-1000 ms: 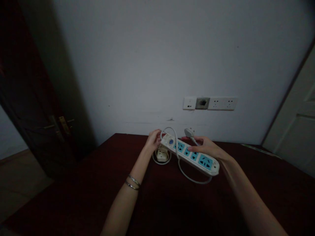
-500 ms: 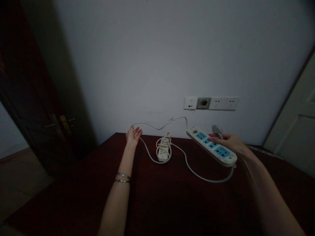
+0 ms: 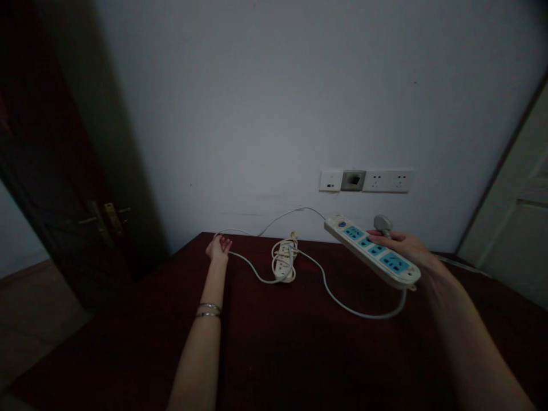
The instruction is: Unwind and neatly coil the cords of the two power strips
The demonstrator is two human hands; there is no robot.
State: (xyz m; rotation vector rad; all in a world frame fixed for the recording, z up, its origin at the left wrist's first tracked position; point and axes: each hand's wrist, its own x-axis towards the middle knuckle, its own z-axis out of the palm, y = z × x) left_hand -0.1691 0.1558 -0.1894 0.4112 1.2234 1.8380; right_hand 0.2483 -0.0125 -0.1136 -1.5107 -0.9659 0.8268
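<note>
My right hand (image 3: 409,246) grips a white power strip (image 3: 371,251) with blue sockets, held tilted above the dark red table (image 3: 299,342), and its grey plug (image 3: 382,222) sticks up by my fingers. The strip's white cord (image 3: 342,305) loops down over the table and stretches left to my left hand (image 3: 218,249), whose fingers curl around it near the table's far edge. A second, cream power strip (image 3: 285,260) wrapped in its own cord lies on the table between my hands.
A row of wall sockets (image 3: 366,180) sits on the white wall above the table. A dark wooden door (image 3: 51,188) with a brass handle stands at the left. A light door (image 3: 520,217) is at the right edge.
My hands have drawn apart: the left moved left and down with the cord, the right moved right with the power strip. The cord now stretches out between them.
</note>
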